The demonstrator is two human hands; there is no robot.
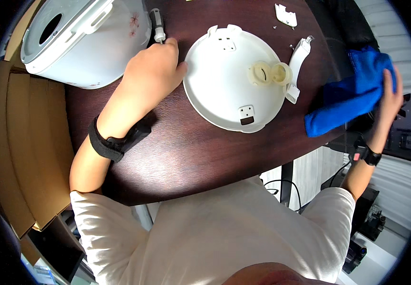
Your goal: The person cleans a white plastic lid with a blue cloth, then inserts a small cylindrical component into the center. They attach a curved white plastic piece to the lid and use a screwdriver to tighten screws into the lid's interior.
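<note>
My right hand (391, 97) grips a bunched blue cloth (353, 95) at the table's right edge. On the table, my left hand (154, 66) rests palm down. Its thumb lies beside the rim of a round white plastic lid (215, 90), and its other fingers are largely out of sight beneath it. A screwdriver (157, 23) with a grey and white handle lies just beyond that hand, its shaft running toward the knuckles. Two cream round cups (260, 74) sit on the right part of the lid. A curved white handle piece (299, 64) leans against the lid's right rim.
A white rice-cooker-like housing (105, 52) with pink flower prints stands at the far left. Cardboard flaps (39, 147) rise along the left table edge. A small white plastic part (286, 15) and a few tiny screws (275, 27) lie at the far right of the table (186, 156).
</note>
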